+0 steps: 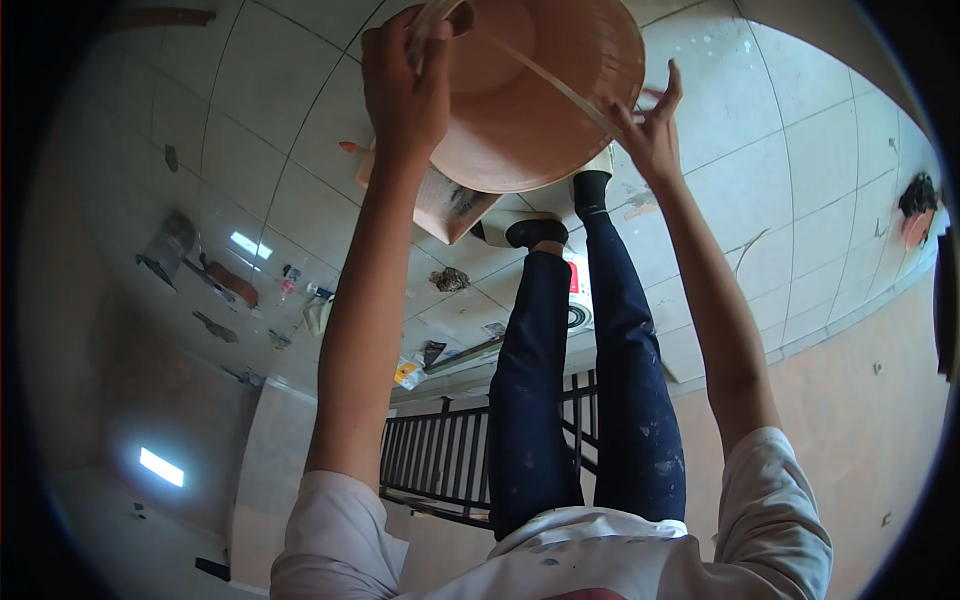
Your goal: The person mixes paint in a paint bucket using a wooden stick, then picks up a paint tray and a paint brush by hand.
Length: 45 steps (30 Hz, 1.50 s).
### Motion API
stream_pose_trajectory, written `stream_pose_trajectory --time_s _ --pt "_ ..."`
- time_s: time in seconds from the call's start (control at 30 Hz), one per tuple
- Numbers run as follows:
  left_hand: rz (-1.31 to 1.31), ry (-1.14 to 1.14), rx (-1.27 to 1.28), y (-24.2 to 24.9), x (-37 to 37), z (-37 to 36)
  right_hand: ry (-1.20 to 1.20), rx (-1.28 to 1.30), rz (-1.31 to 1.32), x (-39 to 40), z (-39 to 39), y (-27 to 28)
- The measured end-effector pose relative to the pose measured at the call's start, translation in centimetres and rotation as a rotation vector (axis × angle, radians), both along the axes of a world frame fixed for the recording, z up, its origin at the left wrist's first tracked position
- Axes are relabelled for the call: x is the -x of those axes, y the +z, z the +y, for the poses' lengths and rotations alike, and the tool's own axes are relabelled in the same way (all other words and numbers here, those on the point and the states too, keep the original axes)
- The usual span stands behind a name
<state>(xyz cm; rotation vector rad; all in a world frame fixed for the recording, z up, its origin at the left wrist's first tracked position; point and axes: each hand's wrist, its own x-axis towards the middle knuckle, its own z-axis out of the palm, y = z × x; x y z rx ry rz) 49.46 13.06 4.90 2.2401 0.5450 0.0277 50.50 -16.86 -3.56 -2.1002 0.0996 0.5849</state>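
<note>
My left hand [408, 95] holds a roll of clear tape [462, 18] at the top of the view, its fingers wrapped round the roll. From it a strip of tape [545, 72] runs taut down to the right. My right hand [650, 135] pinches the strip's far end between thumb and finger, with another finger raised. Behind the strip is a large round terracotta-coloured piece [540, 130], like a wide basin, whose top is cut off by the frame. Both hands overlap its sides in this view.
Below the round piece a peach-coloured paint tray [432, 215] lies on the tiled floor [740, 130], close to my feet. A white and red tub [578, 285] stands behind my legs. Scattered litter and a plastic bottle [289, 280] lie leftward. A dark railing [435, 455] runs behind me.
</note>
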Motion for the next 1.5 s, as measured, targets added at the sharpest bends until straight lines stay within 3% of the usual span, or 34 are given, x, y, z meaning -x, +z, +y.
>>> stream_pose_trajectory --time_s 0.03,0.1,0.27,0.43,0.47,0.6,0.77,1.03,1.1,1.5 --pt "0.005 -0.014 0.003 -0.1 0.1 -0.1 -0.007 -0.044 0.133 1.4 -0.7 0.6" --pt "-0.070 -0.013 0.050 -0.2 0.3 -0.1 0.125 0.091 -0.008 3.4 -0.7 2.0" --pt "-0.052 0.027 0.157 0.3 -0.4 -0.8 0.226 0.084 0.139 4.7 0.8 4.9" --pt "-0.034 0.041 0.201 0.5 -0.6 -2.0 0.141 -0.164 0.023 7.1 1.3 3.8" --pt "-0.033 0.028 0.164 0.5 -0.4 -2.2 0.232 -0.036 -0.031 7.3 0.7 4.1" --pt "-0.065 -0.007 0.114 0.3 0.0 -2.3 0.212 0.148 -0.029 6.0 -0.8 5.0" --pt "-0.081 -0.020 0.078 0.4 -0.3 -3.5 0.149 0.032 -0.010 7.1 0.7 4.8" --pt "-0.018 0.078 0.082 0.3 0.9 -2.3 0.420 0.174 0.021 8.2 -2.7 6.3" --pt "-0.139 0.049 0.045 -0.3 1.3 -2.1 0.448 0.181 0.056 8.1 -2.4 7.4" --pt "-0.047 0.120 0.094 0.3 2.7 -1.5 0.599 0.331 0.216 5.1 0.1 8.3"
